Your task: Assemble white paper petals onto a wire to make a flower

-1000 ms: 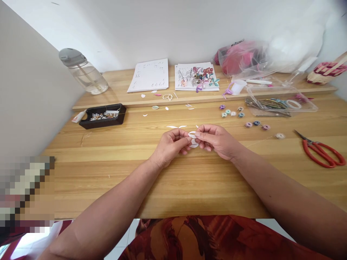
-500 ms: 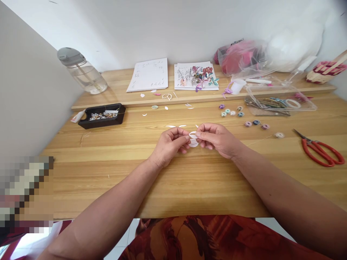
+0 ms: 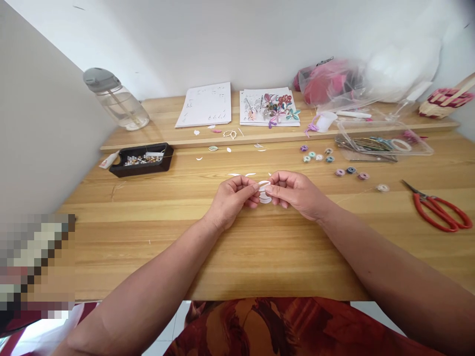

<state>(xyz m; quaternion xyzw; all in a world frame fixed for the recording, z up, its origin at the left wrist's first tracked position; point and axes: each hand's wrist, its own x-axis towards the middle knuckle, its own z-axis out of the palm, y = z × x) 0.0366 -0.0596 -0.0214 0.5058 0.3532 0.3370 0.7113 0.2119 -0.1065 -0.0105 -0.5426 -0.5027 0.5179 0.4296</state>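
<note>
Both my hands meet over the middle of the wooden table (image 3: pixel 260 247). My left hand (image 3: pixel 232 199) and my right hand (image 3: pixel 297 193) each pinch a side of a small white petal-shaped piece (image 3: pixel 264 192), made of several stacked leaf-like loops. The fingers of both hands are curled closed around it, just above the tabletop. A couple of loose white petals (image 3: pixel 242 174) lie on the wood just beyond my fingers.
Red-handled scissors (image 3: pixel 440 211) lie at the right. Small thread spools (image 3: pixel 317 154) and a clear box of tools (image 3: pixel 382 141) sit beyond. A black bead tray (image 3: pixel 141 159) and water bottle (image 3: pixel 117 101) stand at the left. Paper sheets (image 3: pixel 204 105) and coloured flower pieces (image 3: pixel 274 106) rest on the raised shelf.
My fingers shifted slightly on the white piece, with the right thumb and forefinger moving a little closer to the left hand. Nothing else on the table moved.
</note>
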